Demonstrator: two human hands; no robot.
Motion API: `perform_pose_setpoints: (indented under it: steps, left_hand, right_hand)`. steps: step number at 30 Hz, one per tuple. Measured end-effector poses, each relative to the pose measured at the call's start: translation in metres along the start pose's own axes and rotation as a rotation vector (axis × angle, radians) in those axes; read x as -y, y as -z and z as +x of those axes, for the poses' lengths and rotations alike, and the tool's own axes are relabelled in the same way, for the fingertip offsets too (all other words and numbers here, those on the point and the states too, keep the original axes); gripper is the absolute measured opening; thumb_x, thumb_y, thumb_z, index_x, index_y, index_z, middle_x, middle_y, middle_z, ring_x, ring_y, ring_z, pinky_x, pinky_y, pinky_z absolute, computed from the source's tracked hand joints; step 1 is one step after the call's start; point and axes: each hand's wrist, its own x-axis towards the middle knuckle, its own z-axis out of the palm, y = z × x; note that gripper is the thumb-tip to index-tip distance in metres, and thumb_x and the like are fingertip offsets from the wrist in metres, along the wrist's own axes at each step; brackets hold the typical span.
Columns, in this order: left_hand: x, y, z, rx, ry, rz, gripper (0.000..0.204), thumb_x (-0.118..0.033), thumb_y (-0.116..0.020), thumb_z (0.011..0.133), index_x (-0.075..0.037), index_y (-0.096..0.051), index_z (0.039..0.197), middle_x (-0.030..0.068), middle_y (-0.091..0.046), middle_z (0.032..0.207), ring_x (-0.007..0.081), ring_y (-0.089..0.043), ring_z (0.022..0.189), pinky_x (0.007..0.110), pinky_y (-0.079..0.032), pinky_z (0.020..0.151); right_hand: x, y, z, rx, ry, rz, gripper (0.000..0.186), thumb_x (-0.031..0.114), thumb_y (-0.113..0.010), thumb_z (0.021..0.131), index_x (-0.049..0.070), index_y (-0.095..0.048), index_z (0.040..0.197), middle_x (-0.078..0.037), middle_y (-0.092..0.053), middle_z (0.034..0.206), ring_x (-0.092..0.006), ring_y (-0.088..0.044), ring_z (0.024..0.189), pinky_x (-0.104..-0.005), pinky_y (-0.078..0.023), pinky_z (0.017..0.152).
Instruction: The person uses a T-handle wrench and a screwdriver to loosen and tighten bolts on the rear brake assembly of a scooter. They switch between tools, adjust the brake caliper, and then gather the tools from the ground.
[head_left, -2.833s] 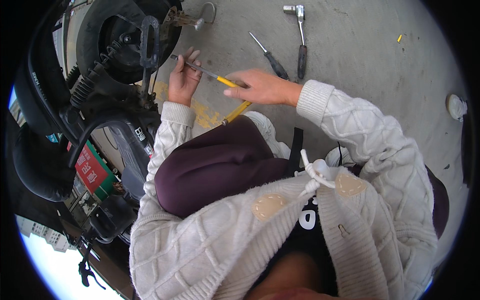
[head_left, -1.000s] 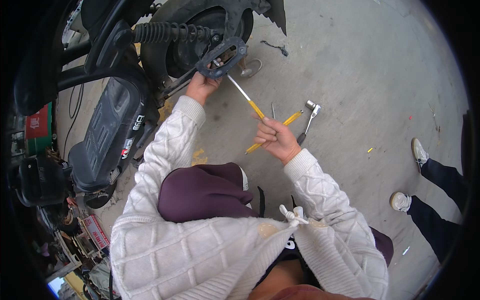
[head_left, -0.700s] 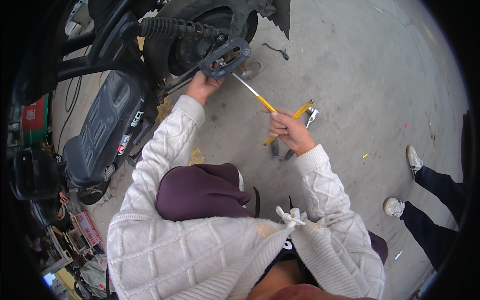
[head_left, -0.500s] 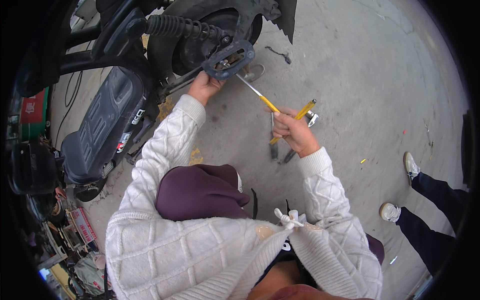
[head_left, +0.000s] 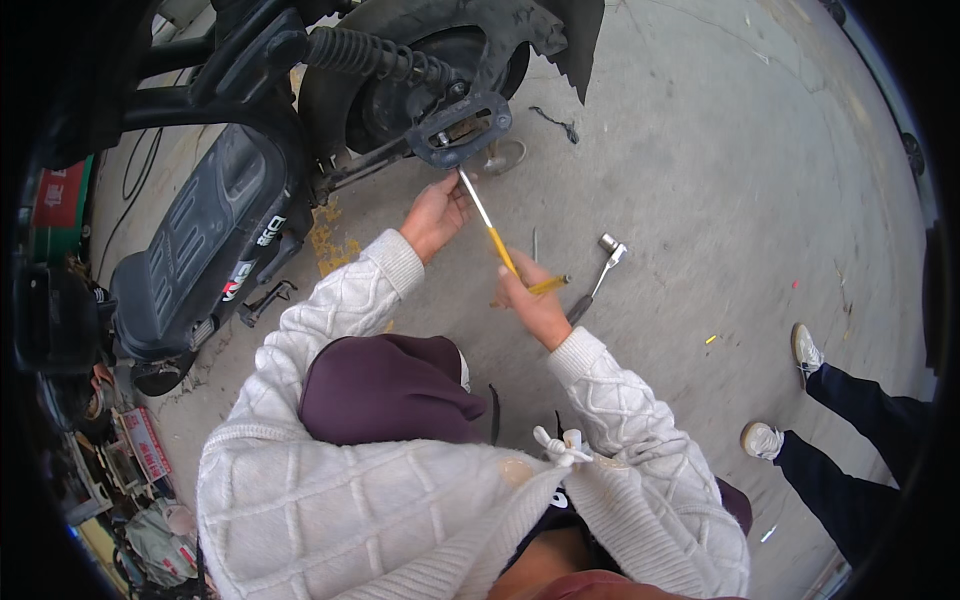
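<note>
My right hand [head_left: 535,305] is closed round the yellow crossbar of a T-handle wrench [head_left: 499,247]. The wrench's silver shaft slants up and left to the lower rim of a black oval pedal-like loop [head_left: 458,132] beside the scooter's rear wheel [head_left: 400,90]. Close to the shaft's far end, my left hand [head_left: 437,215] has its fingers bent in against the shaft; their tips are partly hidden. A bolt [head_left: 443,138] shows inside the loop. Right of my right hand, a ratchet wrench [head_left: 603,270] with a dark grip lies on the ground.
The scooter's black footboard [head_left: 200,240] and spring shock absorber [head_left: 380,58] take up the left and top. A thin metal rod [head_left: 534,245] and a black strap [head_left: 556,124] lie on the concrete. At right stands a person in dark trousers [head_left: 845,460]. Clutter fills the lower left.
My left hand has come out from behind the black loop, down toward me. My right hand has moved left and down with the T-handle wrench, uncovering the ratchet wrench.
</note>
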Motion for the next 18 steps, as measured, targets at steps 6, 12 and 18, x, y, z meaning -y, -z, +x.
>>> perform_pose_setpoints:
  steps: [6,12,18]
  left_hand:
    - [0.058,-0.058,-0.104,0.39,-0.856,1.231,0.03,-0.03,-0.062,0.095,0.0,-0.063,0.093,0.0071,-0.062,0.08,0.0244,-0.056,0.072,0.036,-0.046,0.068]
    - [0.065,-0.119,-0.111,0.528,-0.526,1.025,0.052,-0.045,-0.055,0.098,0.0,-0.058,0.074,0.007,-0.055,0.069,0.0194,-0.052,0.067,0.033,-0.045,0.066]
    - [0.063,-0.109,-0.109,0.529,-0.36,1.04,0.056,-0.045,-0.046,0.103,-0.001,-0.049,0.068,0.0033,-0.044,0.063,0.0147,-0.042,0.061,0.031,-0.044,0.067]
  right_hand:
    - [-0.025,0.009,0.007,-0.106,0.217,-0.307,0.028,0.013,-0.054,0.097,0.002,-0.058,0.122,0.0,-0.052,0.077,-0.0101,-0.052,0.068,-0.027,-0.045,0.063]
    - [-0.048,0.022,0.013,-0.159,0.501,-0.905,0.034,0.02,-0.058,0.097,0.004,-0.055,0.127,-0.008,-0.06,0.094,-0.0187,-0.057,0.083,-0.0333,-0.047,0.073]
    - [-0.041,0.015,0.012,-0.234,0.571,-0.851,0.043,0.021,-0.059,0.097,0.006,-0.052,0.136,-0.01,-0.064,0.091,-0.0255,-0.061,0.077,-0.0361,-0.048,0.07]
